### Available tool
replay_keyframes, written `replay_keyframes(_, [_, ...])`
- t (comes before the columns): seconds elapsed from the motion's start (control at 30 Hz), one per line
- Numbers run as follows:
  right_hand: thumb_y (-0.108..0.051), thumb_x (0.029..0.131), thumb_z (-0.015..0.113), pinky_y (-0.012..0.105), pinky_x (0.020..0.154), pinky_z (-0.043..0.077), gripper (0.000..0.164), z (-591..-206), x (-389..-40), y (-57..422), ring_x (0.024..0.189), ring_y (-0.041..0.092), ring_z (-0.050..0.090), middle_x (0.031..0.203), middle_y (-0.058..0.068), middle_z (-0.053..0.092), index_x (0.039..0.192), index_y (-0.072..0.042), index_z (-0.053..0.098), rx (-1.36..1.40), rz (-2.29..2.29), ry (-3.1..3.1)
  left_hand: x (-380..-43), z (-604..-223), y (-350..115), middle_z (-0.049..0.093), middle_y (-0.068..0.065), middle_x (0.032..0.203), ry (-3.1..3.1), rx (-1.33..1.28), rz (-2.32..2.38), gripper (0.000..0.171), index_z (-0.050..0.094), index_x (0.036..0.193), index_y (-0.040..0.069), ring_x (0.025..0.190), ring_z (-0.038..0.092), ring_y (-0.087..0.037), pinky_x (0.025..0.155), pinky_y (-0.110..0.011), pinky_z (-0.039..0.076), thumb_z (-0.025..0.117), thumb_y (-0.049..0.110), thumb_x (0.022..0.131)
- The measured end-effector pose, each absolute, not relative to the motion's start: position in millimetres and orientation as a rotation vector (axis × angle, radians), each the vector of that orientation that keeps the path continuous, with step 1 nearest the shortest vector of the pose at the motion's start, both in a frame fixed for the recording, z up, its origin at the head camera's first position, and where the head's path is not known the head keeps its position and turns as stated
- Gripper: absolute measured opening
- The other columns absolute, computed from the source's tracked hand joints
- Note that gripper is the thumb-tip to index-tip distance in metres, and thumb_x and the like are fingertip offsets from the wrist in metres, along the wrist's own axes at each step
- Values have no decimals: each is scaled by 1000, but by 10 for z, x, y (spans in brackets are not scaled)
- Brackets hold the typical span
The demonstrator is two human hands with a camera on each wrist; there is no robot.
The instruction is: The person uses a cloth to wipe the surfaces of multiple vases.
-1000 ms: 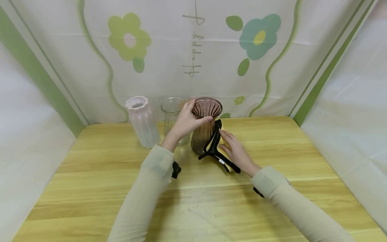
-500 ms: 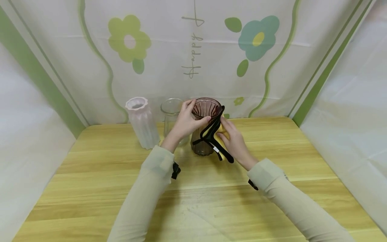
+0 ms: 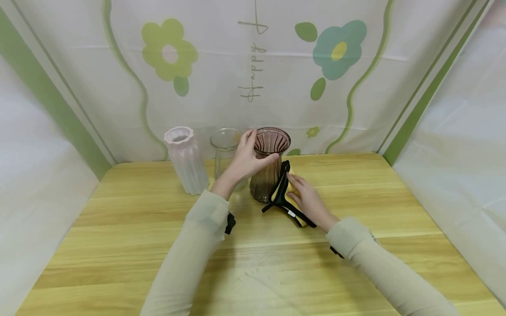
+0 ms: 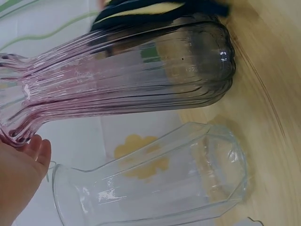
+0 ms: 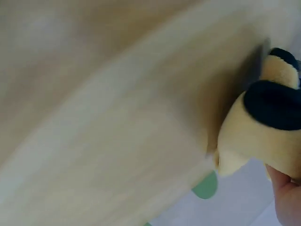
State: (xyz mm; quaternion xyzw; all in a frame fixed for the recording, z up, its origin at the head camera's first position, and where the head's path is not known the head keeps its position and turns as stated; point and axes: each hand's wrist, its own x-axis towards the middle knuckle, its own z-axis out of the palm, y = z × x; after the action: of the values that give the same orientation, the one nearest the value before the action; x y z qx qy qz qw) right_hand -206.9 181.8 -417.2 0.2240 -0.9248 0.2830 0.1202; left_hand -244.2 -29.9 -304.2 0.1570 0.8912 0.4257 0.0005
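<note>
Purple vase: the fluted, purple-tinted glass vase (image 3: 262,182) stands upright on the yellow wood-grain surface (image 3: 253,272), its long axis vertical, ahead of you.
Left hand: your left hand (image 3: 247,162) is clamped on the purple vase's flared rim from its left, thumb across the near side.
Right hand: your right hand (image 3: 310,199) pinches the soft yellow cloth with black edging (image 3: 282,193), to the purple vase's right.
Cloth to vase: the cloth lies along the purple vase's lower right side and seems to touch it; your right hand is nearer that side, your left nearer the rim.
Neighbours: the clear, flared glass vase (image 3: 223,160) is just left of the purple vase, the pleated white-and-pink vase (image 3: 187,162) farther left.
Change: half a second ago the cloth reached the purple vase's rim; now cloth and right hand are lower, while your left hand has kept its place.
</note>
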Motion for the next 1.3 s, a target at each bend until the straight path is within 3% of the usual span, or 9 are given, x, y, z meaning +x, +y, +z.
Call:
replay_keyframes(0.17, [-13, 93, 60, 50, 95, 50, 59, -4215, -2040, 1850, 116, 41, 57, 141, 25, 45, 146, -6, 37, 648, 788, -2770, -2435, -3056, -277, 4, -7, 160, 2808, 437, 1347, 104, 2, 155, 19, 148, 9, -32, 115, -56, 26, 67, 54, 82])
replay_keyframes(0.4, [-11, 92, 61, 50, 102, 46, 59, -4130, -2066, 1785, 126, 40, 50, 142, 23, 46, 146, -4, 37, 660, 875, -2678, -2444, -3064, -284, 17, -8, 158, 2941, 427, 1226, 99, 13, 155, 13, 144, 21, -31, 115, -52, 30, 65, 56, 83])
replay_keyframes(0.57, [-9, 91, 62, 50, 104, 44, 60, -4012, -2122, 1710, 128, 39, 48, 141, 21, 46, 146, -3, 37, 638, 920, -2589, -2458, -3060, -321, 20, -9, 158, 2962, 430, 1166, 94, 16, 154, 12, 145, 22, -33, 115, -55, 28, 62, 57, 85])
replay_keyframes(0.87, [-6, 90, 63, 47, 107, 42, 57, -3838, -2173, 1627, 133, 39, 44, 144, 23, 44, 143, 1, 40, 573, 995, -2453, -2465, -3065, -328, 15, -7, 160, 2889, 444, 1178, 94, 12, 155, 14, 145, 22, -38, 113, -59, 28, 59, 56, 86])
replay_keyframes(1.3, [-7, 89, 64, 50, 104, 44, 58, -4100, -2120, 1780, 126, 42, 49, 139, 25, 48, 143, -1, 41, 650, 902, -2616, -2474, -3046, -279, 6, -7, 159, 2848, 429, 1304, 103, 7, 155, 16, 147, 11, -31, 116, -54, 26, 66, 56, 82])
